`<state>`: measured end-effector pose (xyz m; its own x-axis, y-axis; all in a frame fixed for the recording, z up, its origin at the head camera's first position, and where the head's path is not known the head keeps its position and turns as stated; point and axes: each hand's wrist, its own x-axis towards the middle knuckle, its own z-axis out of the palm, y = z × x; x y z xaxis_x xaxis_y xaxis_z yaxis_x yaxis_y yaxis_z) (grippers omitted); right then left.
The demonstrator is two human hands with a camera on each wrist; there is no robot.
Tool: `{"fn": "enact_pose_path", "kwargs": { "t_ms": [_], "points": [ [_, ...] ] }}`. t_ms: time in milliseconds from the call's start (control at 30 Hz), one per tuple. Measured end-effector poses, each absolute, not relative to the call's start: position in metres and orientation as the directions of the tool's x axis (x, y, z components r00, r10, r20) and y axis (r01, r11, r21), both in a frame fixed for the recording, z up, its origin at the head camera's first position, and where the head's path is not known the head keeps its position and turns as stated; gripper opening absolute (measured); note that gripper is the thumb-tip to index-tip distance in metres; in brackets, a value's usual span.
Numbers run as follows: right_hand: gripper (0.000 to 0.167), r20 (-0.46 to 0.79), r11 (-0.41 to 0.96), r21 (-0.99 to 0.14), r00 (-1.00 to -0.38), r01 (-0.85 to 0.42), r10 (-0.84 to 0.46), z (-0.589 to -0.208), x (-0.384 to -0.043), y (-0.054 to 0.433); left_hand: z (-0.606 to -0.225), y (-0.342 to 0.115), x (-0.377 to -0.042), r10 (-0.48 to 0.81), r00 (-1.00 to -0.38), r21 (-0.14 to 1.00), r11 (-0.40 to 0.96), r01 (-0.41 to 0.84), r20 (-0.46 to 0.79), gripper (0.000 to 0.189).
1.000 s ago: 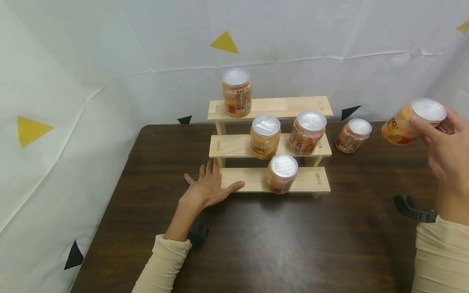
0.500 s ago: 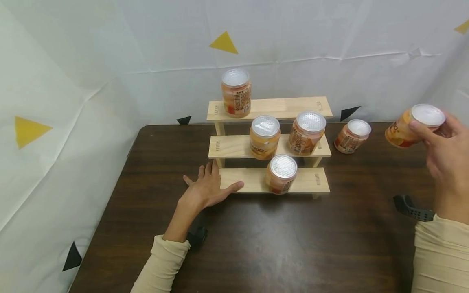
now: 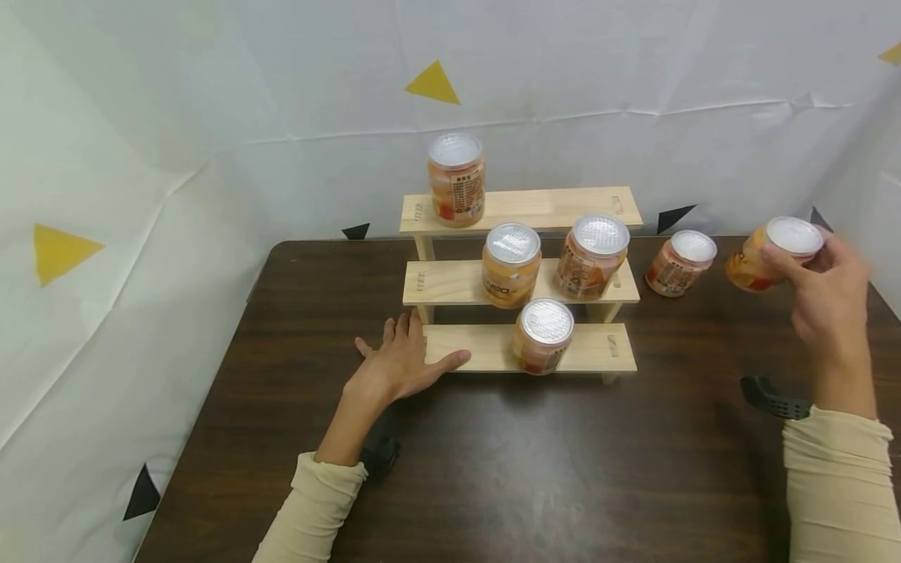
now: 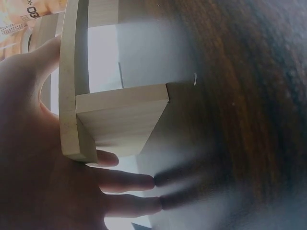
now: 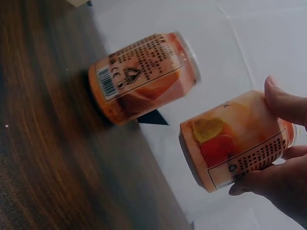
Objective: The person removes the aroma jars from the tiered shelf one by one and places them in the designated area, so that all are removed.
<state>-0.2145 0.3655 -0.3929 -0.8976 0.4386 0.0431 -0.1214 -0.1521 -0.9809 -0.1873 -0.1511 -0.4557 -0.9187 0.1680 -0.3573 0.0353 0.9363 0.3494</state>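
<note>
My right hand (image 3: 834,293) grips an orange peach-coloured can (image 3: 755,262) by its upper part, thumb on one side. The can is tilted and looks raised off the table at the back right. In the right wrist view, its label (image 5: 218,148) shows yellow and red fruit, and its base is apart from a similar can (image 5: 144,79) standing on the table. My left hand (image 3: 394,363), fingers straight and spread, rests at the left end of a three-step wooden rack (image 3: 468,344). In the left wrist view, the thumb lies over the plank (image 4: 69,96) and the fingers extend beside its leg.
One can (image 3: 456,180) stands on the top step's left end. The middle step holds two cans, one central (image 3: 511,270) and one right (image 3: 591,262). Another can (image 3: 542,340) stands on the bottom step. White sheeting (image 3: 338,94) rises behind the dark wood table (image 3: 493,485).
My right hand has brought the gripped can leftward and slightly lower, closer to the can beside the rack. The left hand and the cans on the rack stay where they were.
</note>
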Motion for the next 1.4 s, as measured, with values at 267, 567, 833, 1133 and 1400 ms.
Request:
{"fn": "enact_pose_path", "kwargs": {
  "t_ms": [267, 567, 833, 1133, 1400],
  "points": [
    [0.049, -0.011, -0.104, -0.994, -0.901, -0.038, 0.433, -0.408, -0.221, 0.366, -0.439, -0.148, -0.181, 0.171, -0.909, 0.340, 0.940, 0.035, -0.381, 0.135],
    [0.043, -0.039, -0.065, -0.998, -0.902, 0.012, 0.429, -0.423, -0.227, 0.368, -0.455, -0.151, -0.187, 0.164, -0.918, 0.356, 0.934, 0.027, -0.361, 0.140],
    [0.057, -0.121, -0.042, -0.993, -0.897, 0.115, 0.426, -0.428, -0.229, 0.367, -0.441, -0.149, -0.182, 0.174, -0.910, 0.353, 0.935, 0.033, -0.376, 0.134],
    [0.085, -0.170, 0.105, -0.966, -0.890, 0.235, 0.423, -0.426, -0.230, 0.367, -0.446, -0.150, -0.185, 0.160, -0.912, 0.341, 0.940, 0.023, -0.379, 0.139],
    [0.090, -0.193, 0.214, -0.931, -0.896, 0.296, 0.399, -0.421, -0.226, 0.370, -0.435, -0.147, -0.179, 0.168, -0.912, 0.366, 0.931, 0.021, -0.374, 0.132]
  ]
}}
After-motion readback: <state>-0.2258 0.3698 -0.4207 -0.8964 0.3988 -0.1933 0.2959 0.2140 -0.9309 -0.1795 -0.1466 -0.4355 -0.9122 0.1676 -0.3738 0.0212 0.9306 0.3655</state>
